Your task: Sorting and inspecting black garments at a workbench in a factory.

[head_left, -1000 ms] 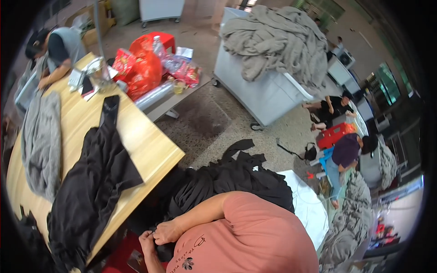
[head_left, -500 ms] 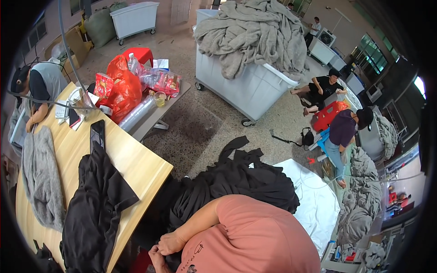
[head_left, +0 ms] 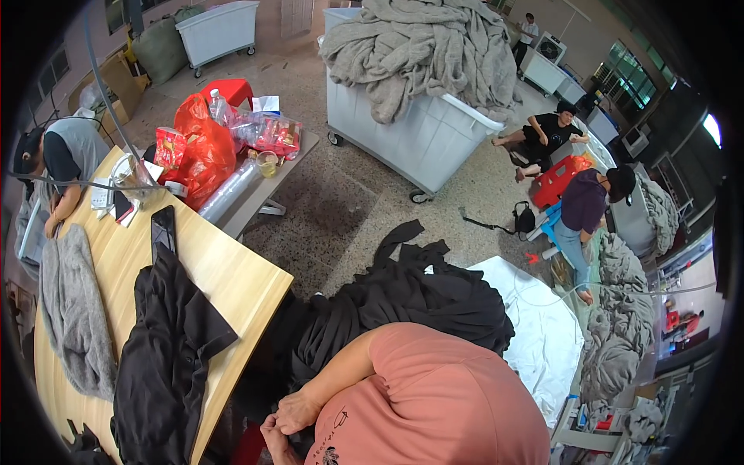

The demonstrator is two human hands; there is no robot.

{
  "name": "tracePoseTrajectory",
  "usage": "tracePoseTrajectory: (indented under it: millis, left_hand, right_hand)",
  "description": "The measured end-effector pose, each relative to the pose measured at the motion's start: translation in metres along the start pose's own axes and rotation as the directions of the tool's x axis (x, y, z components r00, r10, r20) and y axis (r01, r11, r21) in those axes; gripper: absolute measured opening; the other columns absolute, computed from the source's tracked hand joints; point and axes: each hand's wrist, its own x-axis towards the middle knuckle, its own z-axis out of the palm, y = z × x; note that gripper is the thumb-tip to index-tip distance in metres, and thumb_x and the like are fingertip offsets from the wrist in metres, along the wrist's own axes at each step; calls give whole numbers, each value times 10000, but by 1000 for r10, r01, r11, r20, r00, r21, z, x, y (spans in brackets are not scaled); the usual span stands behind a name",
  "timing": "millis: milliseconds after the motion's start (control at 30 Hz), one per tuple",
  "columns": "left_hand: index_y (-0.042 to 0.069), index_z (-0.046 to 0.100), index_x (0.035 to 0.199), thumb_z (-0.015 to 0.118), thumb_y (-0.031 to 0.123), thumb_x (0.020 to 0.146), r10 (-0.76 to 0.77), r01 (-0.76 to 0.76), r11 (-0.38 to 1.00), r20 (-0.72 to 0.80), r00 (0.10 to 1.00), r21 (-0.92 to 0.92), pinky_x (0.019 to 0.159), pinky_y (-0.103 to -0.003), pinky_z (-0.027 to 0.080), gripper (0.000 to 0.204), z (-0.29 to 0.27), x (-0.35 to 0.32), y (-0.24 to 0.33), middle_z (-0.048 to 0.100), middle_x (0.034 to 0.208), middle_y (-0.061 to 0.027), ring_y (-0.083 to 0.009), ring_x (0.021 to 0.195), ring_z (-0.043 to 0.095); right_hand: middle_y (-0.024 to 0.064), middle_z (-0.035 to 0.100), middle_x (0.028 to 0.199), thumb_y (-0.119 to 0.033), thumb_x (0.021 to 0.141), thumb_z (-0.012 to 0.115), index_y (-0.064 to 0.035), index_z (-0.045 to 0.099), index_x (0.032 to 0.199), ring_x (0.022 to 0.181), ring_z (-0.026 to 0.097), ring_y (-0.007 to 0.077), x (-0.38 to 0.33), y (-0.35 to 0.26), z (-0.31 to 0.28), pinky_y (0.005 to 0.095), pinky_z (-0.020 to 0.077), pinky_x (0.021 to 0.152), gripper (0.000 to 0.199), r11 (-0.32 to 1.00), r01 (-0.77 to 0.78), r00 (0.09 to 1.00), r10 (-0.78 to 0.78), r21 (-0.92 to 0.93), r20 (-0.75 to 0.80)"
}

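Observation:
Close against my pink shirt [head_left: 449, 395], my right hand [head_left: 297, 412] is closed, its fingers bent inward. My left hand [head_left: 275, 440] meets it just below, fingertips pinched together and partly cut off by the lower edge. Whatever lies between the fingers is too small or hidden to make out; dark fabric shows right beside them. Beyond my right forearm lies a heap of black garments [head_left: 411, 298]. To the left, a black garment [head_left: 167, 353] stretches along the wooden table [head_left: 232, 267], next to a grey knitted piece [head_left: 75, 310].
A phone [head_left: 163, 226] lies on the table. Behind it, a side table [head_left: 291, 159] bears red bags. A white wheeled cart [head_left: 403, 143] overflows with grey fabric [head_left: 426, 54]. White sheeting [head_left: 535, 333] lies right of the black heap. People sit at right; one person leans over the table's left end.
The whole view has shifted slightly, the background moving a little up and left. My two hands stay together in nearly the same pose.

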Motion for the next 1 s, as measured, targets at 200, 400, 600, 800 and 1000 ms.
tracePoseTrajectory:
  millis: [200, 400, 600, 800, 1000]
  left_hand:
    - [-9, 590, 979, 428, 18, 795, 23, -14, 993, -80, 997, 113, 579, -222, 430, 246, 7, -9, 25, 587, 819, -39, -113, 671, 526]
    - [-9, 619, 763, 457, -30, 662, 63, -63, 998, -121, 991, -1, 615, -209, 428, 193, 35, -32, 53, 611, 748, -13, -102, 685, 554]
    - [-7, 631, 762, 569, 0, 726, 71, -67, 995, -49, 996, 70, 619, -205, 398, 71, 38, -27, 54, 584, 710, 17, -67, 675, 509]
    - [9, 607, 726, 601, 20, 757, 107, -114, 990, -81, 991, -89, 577, -186, 384, 34, 33, -28, 31, 549, 684, 47, -36, 646, 468]
    - [-12, 618, 774, 611, 33, 754, 124, -130, 988, -82, 989, -79, 625, -209, 419, 50, 28, -23, 23, 586, 713, 12, -59, 680, 497]
  right_hand:
    - [132, 551, 700, -146, 702, 531, -25, 488, 752, 610, 569, 311, -6, 3, 2, 406, 433, 452, 139, 995, -87, 991, 82, -40, -106]
    - [109, 567, 725, -129, 693, 534, -82, 528, 813, 668, 581, 312, -1, -1, -9, 409, 458, 498, 129, 995, -85, 993, 89, 46, -83]
    - [80, 556, 735, -44, 628, 531, -117, 581, 854, 689, 574, 279, -19, 2, -5, 390, 468, 560, 242, 931, -254, 938, 303, 262, -167]
    - [60, 477, 657, -53, 639, 536, -64, 536, 767, 588, 527, 227, -12, -1, -8, 337, 436, 501, 129, 992, -92, 978, 106, 84, -182]
    - [51, 447, 632, -74, 658, 532, -52, 514, 739, 557, 497, 204, -3, -2, -20, 315, 406, 493, 86, 999, 32, 991, -26, 38, -132]
